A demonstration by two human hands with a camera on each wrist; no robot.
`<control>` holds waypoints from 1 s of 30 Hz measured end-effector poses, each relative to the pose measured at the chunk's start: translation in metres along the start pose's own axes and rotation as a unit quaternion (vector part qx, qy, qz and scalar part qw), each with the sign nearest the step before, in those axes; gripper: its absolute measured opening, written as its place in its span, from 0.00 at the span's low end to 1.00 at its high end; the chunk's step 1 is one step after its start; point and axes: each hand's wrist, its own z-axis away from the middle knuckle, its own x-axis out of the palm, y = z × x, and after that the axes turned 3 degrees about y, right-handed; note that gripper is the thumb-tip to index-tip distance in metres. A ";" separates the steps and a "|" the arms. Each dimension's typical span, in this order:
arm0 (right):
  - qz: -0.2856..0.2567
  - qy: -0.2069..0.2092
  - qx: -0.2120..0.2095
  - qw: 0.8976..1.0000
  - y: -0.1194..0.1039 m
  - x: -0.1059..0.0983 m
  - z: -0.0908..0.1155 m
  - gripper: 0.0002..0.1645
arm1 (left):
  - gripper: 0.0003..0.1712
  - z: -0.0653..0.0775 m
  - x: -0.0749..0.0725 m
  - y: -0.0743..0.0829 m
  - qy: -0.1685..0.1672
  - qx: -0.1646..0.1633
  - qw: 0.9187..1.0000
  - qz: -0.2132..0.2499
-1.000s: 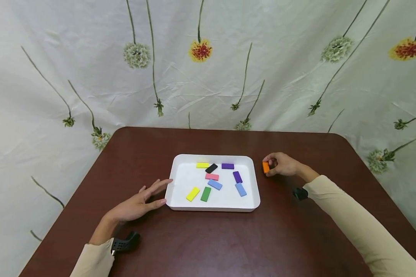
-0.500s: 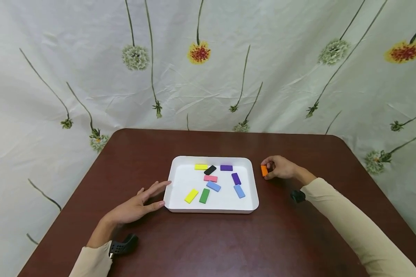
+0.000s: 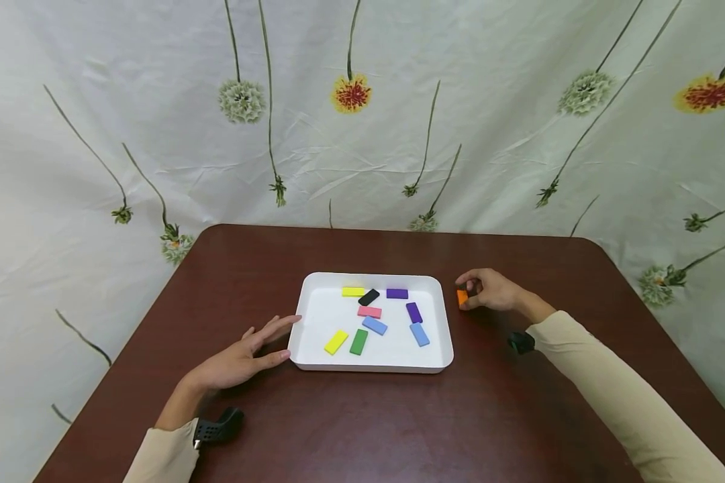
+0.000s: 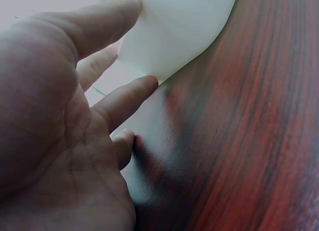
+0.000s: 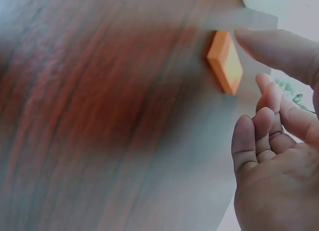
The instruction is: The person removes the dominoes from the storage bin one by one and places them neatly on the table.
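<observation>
In the head view, an orange rectangular block [image 3: 462,298] lies on the table just right of the white tray. My right hand [image 3: 489,290] is around it. The right wrist view shows the thumb close beside the block [image 5: 227,64] and the other fingers loosely bent, with a gap between them and it. Whether the thumb touches it, I cannot tell. My left hand [image 3: 235,359] has its fingers spread, fingertips against the left rim of the white tray [image 3: 371,367]. In the left wrist view, fingertips meet the tray's wall [image 4: 179,32].
Several blocks lie scattered in the tray: yellow [image 3: 336,342], green [image 3: 358,342], black [image 3: 368,297], pink [image 3: 369,312], purple [image 3: 397,294] and light blue [image 3: 419,334]. Brown table [image 3: 362,429] surrounds the tray. A flowered cloth [image 3: 362,147] hangs behind.
The right hand's fingers have loosened from the orange block, which now sits lower on the table. The left hand stays at the tray, and the view has shifted slightly.
</observation>
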 end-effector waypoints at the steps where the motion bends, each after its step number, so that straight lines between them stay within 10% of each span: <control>1: 0.000 0.005 -0.003 1.000 -0.001 0.000 0.000 0.29 | 0.39 0.000 0.000 0.000 0.000 0.001 1.000 -0.001; 18: -0.041 0.017 -0.030 0.999 -0.032 0.006 -0.005 0.19 | 0.39 0.000 0.000 -0.001 0.000 0.004 1.000 0.006; 30: 0.041 -0.036 -0.063 0.996 -0.053 0.015 -0.014 0.22 | 0.39 -0.002 0.000 -0.001 -0.001 -0.009 1.000 0.013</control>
